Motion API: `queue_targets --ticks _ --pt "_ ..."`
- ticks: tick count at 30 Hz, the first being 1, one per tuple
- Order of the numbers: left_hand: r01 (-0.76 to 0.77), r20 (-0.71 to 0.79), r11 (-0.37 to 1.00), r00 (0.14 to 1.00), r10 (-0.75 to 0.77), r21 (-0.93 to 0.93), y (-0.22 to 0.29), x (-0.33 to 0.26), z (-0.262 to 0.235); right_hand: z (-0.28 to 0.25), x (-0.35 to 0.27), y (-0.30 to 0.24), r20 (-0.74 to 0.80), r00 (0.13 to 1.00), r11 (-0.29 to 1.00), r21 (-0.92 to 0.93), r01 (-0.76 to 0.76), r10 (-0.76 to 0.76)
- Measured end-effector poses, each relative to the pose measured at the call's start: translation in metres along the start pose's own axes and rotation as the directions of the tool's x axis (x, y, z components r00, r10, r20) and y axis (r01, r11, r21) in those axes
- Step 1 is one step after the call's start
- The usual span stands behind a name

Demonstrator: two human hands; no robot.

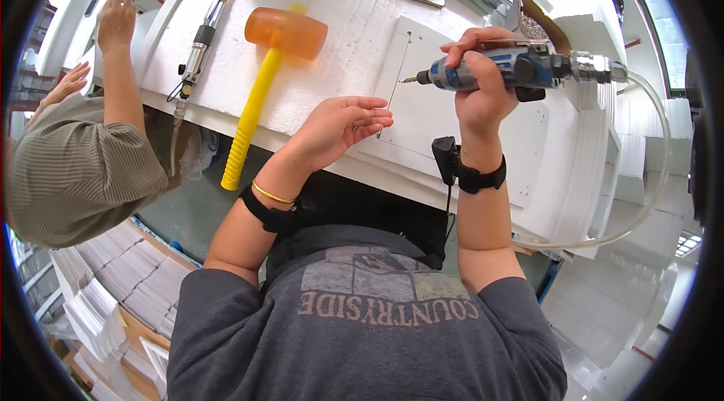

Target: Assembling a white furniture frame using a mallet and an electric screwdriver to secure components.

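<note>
The right hand [483,88] grips a blue and grey pneumatic screwdriver [513,69] held sideways, its bit pointing left above a flat white panel [452,118] that lies on the white counter [347,47]. A clear hose [652,175] loops from the tool's rear down past the counter edge. The left hand [339,126] rests palm up and empty, fingers [373,111] loosely spread at the panel's left edge. A mallet [264,73] with an orange head and yellow ribbed handle lies to the left, its handle overhanging the counter edge. Beside it lies a second slim air tool [197,47]. At far left, another person in a striped shirt [72,175] reaches a hand [117,20] onto the counter.
</note>
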State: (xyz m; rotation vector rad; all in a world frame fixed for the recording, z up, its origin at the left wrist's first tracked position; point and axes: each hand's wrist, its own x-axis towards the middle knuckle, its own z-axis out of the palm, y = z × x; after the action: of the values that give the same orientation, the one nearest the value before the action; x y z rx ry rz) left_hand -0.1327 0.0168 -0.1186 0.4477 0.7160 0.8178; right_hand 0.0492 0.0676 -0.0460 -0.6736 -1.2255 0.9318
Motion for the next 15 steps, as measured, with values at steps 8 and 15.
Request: queue_targets --ticks 8,15 --pt "0.047 0.043 0.999 0.998 -0.047 -0.003 -0.001 0.006 -0.006 -0.004 0.003 0.019 0.028 1.000 0.999 0.045 0.001 -0.002" --pt "0.082 0.039 0.996 0.996 -0.083 0.033 -0.005 0.009 -0.013 0.000 0.003 0.029 0.040 0.999 0.999 0.035 -0.026 0.025"
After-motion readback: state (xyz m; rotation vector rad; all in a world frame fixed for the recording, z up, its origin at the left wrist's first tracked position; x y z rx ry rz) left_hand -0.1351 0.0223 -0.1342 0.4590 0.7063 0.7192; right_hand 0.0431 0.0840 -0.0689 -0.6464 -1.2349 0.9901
